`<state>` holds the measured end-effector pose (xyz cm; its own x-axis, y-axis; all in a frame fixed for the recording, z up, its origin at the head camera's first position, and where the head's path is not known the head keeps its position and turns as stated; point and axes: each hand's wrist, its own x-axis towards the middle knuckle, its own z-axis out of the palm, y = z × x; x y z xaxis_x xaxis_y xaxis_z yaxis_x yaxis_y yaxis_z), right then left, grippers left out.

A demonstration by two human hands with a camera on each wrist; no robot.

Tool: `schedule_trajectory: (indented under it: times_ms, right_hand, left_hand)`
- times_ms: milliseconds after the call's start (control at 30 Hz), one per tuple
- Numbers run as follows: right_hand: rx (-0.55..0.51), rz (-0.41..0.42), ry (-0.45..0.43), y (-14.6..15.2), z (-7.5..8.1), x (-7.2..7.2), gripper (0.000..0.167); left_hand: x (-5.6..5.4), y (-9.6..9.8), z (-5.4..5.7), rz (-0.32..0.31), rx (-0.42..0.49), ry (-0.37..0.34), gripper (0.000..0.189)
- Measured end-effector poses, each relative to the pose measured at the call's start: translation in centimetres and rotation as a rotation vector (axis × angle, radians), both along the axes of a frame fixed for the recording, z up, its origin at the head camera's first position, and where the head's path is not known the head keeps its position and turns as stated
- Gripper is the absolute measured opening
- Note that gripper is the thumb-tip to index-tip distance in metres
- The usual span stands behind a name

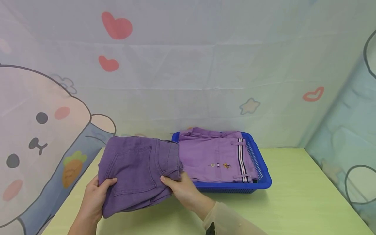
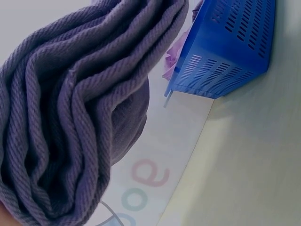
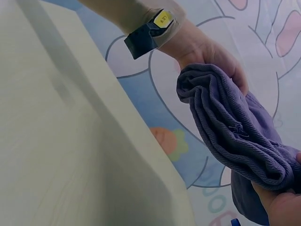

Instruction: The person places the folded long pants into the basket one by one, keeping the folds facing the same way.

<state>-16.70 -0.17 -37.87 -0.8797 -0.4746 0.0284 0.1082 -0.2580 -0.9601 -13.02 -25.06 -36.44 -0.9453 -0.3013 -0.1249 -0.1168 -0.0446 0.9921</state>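
Observation:
Folded dark purple trousers are held up above the table, back pocket facing me. My left hand grips their left edge, thumb on top and fingers underneath. At the waistband end my right hand pinches them, with its thumb over the near side. Several folded layers of the trousers show edge-on in the left wrist view. To the right stands a blue plastic basket holding folded lighter purple trousers with a striped waistband; the dark pair covers part of the basket's left side.
The pale green table runs beneath the hands and basket. Behind it hangs a fabric backdrop with cartoon prints, and another printed sheet hangs along the right side.

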Motion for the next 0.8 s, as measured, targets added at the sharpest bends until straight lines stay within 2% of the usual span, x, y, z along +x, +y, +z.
schedule_trajectory:
  times_ms: [433,800]
  right_hand:
    - [0.036,-0.025,0.011,0.6,0.3,0.1,0.048]
    - [0.027,-0.017,-0.002,1.1,0.1,0.0,0.055]
  left_hand:
    - [-0.1,0.7,0.2,-0.019,-0.007,0.001,0.020]
    - [-0.2,1.1,0.3,-0.044,-0.006,0.002,0.032]
